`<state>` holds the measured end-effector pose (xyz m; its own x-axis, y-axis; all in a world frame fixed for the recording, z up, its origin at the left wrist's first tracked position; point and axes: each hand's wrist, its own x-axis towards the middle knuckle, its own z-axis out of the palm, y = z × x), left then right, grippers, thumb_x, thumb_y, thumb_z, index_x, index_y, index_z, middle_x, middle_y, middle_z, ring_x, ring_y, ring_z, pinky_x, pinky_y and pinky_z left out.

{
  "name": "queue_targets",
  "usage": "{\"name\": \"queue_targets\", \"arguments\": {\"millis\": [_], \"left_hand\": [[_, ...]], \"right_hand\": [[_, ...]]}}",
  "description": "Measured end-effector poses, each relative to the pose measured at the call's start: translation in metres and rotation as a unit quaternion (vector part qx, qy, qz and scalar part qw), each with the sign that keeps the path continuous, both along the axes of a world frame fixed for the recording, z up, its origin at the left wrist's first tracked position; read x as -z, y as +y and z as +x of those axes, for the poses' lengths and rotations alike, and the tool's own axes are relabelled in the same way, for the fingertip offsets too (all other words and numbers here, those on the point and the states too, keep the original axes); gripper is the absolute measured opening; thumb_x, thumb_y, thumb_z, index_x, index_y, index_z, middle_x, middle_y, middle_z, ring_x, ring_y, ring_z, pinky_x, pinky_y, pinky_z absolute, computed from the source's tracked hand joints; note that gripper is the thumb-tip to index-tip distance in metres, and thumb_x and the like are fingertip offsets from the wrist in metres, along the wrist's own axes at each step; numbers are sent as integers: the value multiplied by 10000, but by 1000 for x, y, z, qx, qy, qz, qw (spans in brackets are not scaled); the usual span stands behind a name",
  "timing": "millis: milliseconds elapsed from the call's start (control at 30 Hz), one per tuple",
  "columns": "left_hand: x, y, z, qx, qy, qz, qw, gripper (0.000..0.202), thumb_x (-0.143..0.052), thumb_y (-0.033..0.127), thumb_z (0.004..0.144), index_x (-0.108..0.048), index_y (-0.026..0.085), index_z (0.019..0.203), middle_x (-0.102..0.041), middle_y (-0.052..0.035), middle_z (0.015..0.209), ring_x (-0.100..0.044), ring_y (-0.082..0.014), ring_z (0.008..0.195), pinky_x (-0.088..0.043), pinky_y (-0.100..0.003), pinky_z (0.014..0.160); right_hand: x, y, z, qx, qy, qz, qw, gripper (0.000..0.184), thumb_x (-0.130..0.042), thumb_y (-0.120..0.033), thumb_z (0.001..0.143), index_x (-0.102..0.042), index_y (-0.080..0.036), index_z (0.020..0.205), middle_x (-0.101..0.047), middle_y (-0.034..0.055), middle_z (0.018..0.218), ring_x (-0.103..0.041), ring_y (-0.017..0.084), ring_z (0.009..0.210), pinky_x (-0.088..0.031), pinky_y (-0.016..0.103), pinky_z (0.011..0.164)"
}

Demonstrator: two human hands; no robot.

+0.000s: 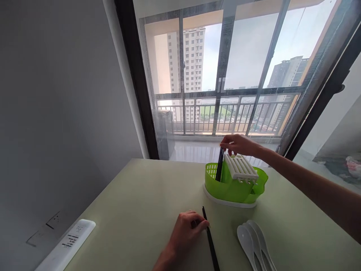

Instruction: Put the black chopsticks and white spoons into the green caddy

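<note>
My right hand [239, 145] pinches the top of some black chopsticks [219, 165], which stand with their lower ends inside the left compartment of a green utensil holder [225, 192]. The holder has a white slotted top [242, 167] and a white base. On the table, my left hand [189, 229] has its fingers closed at the upper part of another black chopstick or pair [211, 244]; I cannot tell how many. White spoons [252, 239] lie together in front of the holder, to the right of these chopsticks.
A pale table [135, 210] carries everything. On its left edge lies a white remote control [70, 241], beside a grey wall with a socket [53, 219]. Beyond the far edge is a large glass door [197, 75] facing a balcony.
</note>
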<state>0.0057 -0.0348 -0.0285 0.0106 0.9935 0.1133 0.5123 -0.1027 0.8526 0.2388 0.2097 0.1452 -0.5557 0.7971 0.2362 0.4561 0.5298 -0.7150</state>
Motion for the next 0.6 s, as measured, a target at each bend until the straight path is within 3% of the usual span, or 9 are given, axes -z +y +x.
{"name": "queue_targets", "arguments": {"millis": [167, 367, 467, 600], "left_hand": [[0, 1, 1, 6, 3, 5, 1000, 221, -702, 333, 872, -840, 191, 774, -744, -41, 758, -569, -149, 658, -407, -259, 640], [-1, 1, 0, 6, 2, 0, 1000, 247, -694, 352, 880, -839, 180, 778, -749, -46, 768, -586, -154, 677, -408, -258, 644], [-1, 0, 0, 8, -1, 0, 1000, 276, -679, 373, 898, -833, 177, 778, -748, -43, 771, -581, -152, 671, -398, -257, 629], [-1, 0, 1, -23, -22, -2, 1000, 394, -608, 468, 959, -807, 172, 791, -732, -29, 724, -554, -141, 624, -389, -256, 610]], "right_hand": [[4, 1, 0, 22, -11, 7, 1000, 390, -697, -544, 913, -651, -159, 865, -770, 78, 786, -684, 119, 516, -515, 221, 445], [-4, -14, 1, 92, -23, 83, 992, 284, -633, -392, 961, -680, -145, 1093, -801, 86, 939, -728, 142, 552, -541, 261, 562], [-11, -41, 0, 129, -19, 137, 982, 313, -586, -426, 978, -675, -177, 1146, -803, 61, 962, -739, 149, 576, -529, 267, 599], [-11, -96, -9, 81, -58, 134, 986, 275, -559, -457, 980, -710, -229, 1004, -787, 3, 789, -719, 156, 581, -496, 265, 605]]}}
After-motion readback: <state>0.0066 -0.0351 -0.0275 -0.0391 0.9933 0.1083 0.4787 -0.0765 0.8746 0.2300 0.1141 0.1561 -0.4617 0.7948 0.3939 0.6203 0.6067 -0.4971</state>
